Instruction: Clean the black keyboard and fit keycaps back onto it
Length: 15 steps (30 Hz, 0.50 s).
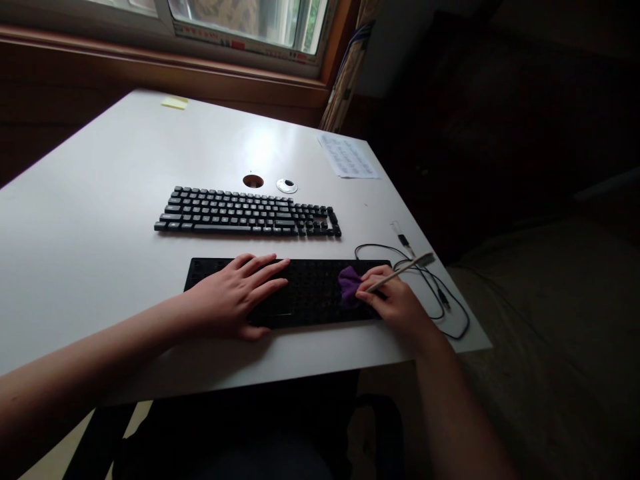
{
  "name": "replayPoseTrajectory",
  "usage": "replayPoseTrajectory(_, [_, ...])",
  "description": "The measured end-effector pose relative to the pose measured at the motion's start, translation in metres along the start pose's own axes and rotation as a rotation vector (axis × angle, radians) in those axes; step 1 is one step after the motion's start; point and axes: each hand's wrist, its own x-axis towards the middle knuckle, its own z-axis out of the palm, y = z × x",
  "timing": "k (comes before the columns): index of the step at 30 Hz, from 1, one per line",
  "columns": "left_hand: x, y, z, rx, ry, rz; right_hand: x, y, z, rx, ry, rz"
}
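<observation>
A black keyboard base, its keycaps off, lies near the front edge of the desk. My left hand rests on its left part, palm down with the fingers spread. Over the base's right end, my right hand is closed on a purple cloth, which touches the base. The same hand also holds a toothbrush, its dark bristled head pointing up to the right. Behind the base, the loose keycaps are laid out in rows in keyboard order.
A black cable with a plug loops beside my right hand, near the desk's right edge. Farther back are a round hole, a silver ring, a printed paper and yellow sticky notes on the white desk.
</observation>
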Motion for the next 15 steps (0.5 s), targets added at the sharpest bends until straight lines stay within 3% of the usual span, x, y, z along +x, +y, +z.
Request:
replayPoseTrajectory(5, [-0.001,0.000,-0.001,-0.005,0.011,0.003,-0.003,-0.002,0.002,0.012,0.004,0.019])
replayPoseTrajectory(15, [-0.001,-0.002,-0.001,-0.001,0.016,0.007,0.028,-0.046,0.046,0.111,-0.079,-0.119])
